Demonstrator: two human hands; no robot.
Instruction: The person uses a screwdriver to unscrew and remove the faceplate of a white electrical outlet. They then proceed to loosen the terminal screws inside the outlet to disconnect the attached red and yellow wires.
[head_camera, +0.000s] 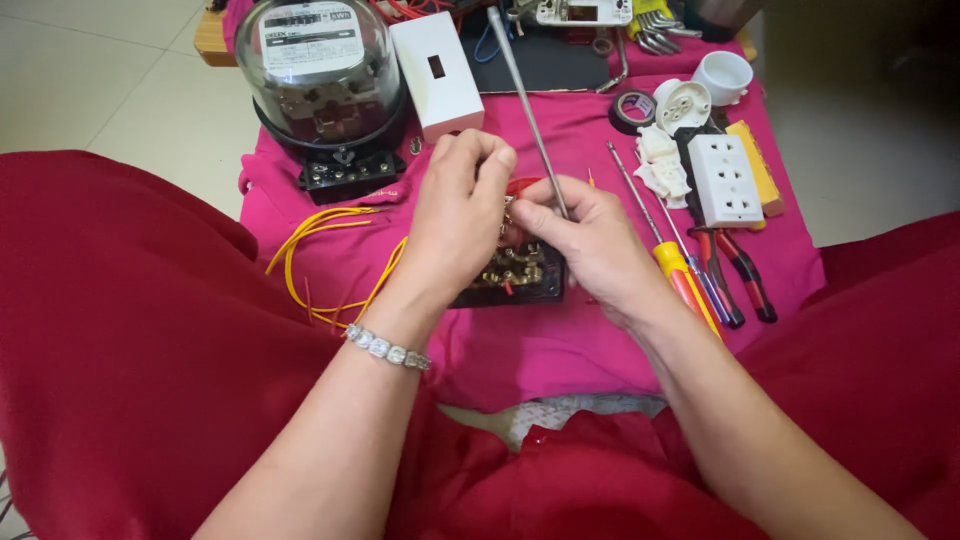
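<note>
we sit over a pink cloth (620, 340) on a low table. our left hand (455, 215) is curled narrow, fingertips pinched on a red wire (522, 186) at the top of a black terminal block (512, 277) with brass screws, which lies mid-cloth under both hands. our right hand (598, 245) is closed around a long thin screwdriver (525, 95), its shaft slanting up and away, tip hidden between the hands.

risks as we judge them: the tip could slip off a small brass screw and jab the left fingers, since they pinch right beside it. the block lies loose on soft cloth, so pressure may tilt or slide it. the yellow wire (320, 250) loops beside the left wrist and could snag on the bracelet (388, 348).

containers: a white cup-like holder (722, 76) at the far right edge, its inside not visible. a glass-domed meter (322, 90) at far left encloses its own mechanism. a white socket (725, 180) and spare screwdrivers (690, 285) lie loose at right, in nothing.
</note>
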